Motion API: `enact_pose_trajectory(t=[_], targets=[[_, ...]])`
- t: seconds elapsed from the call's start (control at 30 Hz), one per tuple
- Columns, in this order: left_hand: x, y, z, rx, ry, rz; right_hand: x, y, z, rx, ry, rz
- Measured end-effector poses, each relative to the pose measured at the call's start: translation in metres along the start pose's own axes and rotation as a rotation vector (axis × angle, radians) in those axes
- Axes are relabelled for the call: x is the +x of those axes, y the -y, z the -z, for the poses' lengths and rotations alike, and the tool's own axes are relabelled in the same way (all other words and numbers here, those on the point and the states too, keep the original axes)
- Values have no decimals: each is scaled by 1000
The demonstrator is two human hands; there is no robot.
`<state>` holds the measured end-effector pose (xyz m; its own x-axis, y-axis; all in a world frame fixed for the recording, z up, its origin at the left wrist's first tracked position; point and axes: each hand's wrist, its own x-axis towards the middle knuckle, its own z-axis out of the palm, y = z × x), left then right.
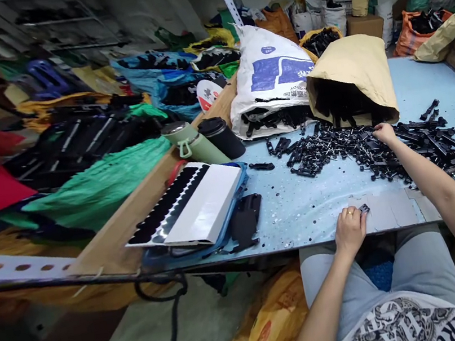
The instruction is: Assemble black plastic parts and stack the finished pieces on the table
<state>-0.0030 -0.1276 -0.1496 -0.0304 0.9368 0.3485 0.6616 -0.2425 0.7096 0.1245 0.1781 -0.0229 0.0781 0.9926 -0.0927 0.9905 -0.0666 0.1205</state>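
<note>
My left hand (349, 228) rests at the near edge of the light blue table (305, 204), fingers pinched on a small black plastic part (364, 208). My right hand (384, 133) reaches far forward into a wide heap of small black plastic parts (348, 149), its fingers curled down among them; what they hold is hidden. The heap spills from the mouth of a tan paper sack (353, 80) lying on its side.
A white printed sack (271, 75) of black parts lies left of the tan one. A green flask (193, 141) and a black cup (221, 135) lie nearby. A sheet of black stickers (187, 205) sits on a blue tray. Bags crowd the floor left.
</note>
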Motion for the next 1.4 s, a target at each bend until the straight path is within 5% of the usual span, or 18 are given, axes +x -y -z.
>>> enact_pose_trajectory(t=[0.17,0.43,0.83,0.93,1.0,1.13,1.27,1.4], targets=[[3,0,-2,-18,-5,24,0,-13,6,-10,5,83],[0,2,1,4,-5,16,2,39,-26,33,24,39],[5,2,0,-2,-20,-7,-12,-26,41,388,-11,164],[5,1,1,-2,-23,-19,-41,-23,54,408,-78,300],[5,1,2,-9,-28,-20,-75,-20,56,334,-75,527],[7,4,5,-94,-50,31,-161,-25,37,-71,181,916],[11,4,11,-326,-72,176,-217,-37,0,-233,217,871],[19,-12,24,-738,-12,357,-230,-33,-24,339,216,612]])
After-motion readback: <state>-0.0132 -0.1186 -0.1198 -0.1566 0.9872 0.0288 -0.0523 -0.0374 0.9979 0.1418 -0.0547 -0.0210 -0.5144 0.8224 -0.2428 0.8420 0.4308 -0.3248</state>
